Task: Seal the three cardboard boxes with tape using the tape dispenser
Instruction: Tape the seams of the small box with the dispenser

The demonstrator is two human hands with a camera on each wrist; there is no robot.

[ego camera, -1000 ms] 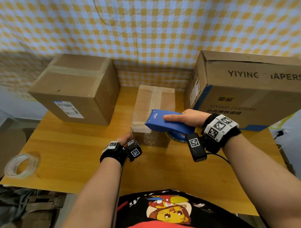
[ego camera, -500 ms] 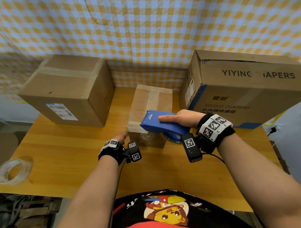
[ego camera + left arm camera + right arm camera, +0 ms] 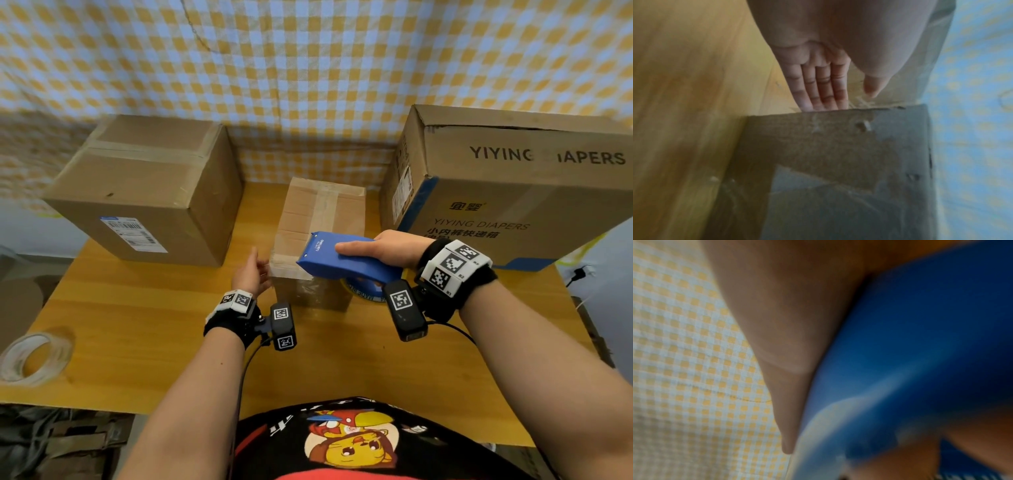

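A small cardboard box [image 3: 318,212] with tape along its top stands mid-table. My right hand [image 3: 383,248] grips the blue tape dispenser [image 3: 337,262] over the box's near top edge; its blue body [image 3: 920,353] fills the right wrist view. My left hand [image 3: 250,274] is held flat with straight fingers [image 3: 820,84] beside the small box's left front corner, holding nothing. A larger taped box [image 3: 147,192] stands at the left. A big diapers box [image 3: 507,192] stands at the right.
A spare roll of clear tape [image 3: 32,358] lies near the wooden table's [image 3: 154,342] front left edge. A checked cloth [image 3: 308,68] hangs behind the boxes. A black cable [image 3: 579,275] lies past the table's right edge.
My left hand has lifted from the small box's front face and moved up and left, its fingers now straight. The dispenser stays at the box's near edge.
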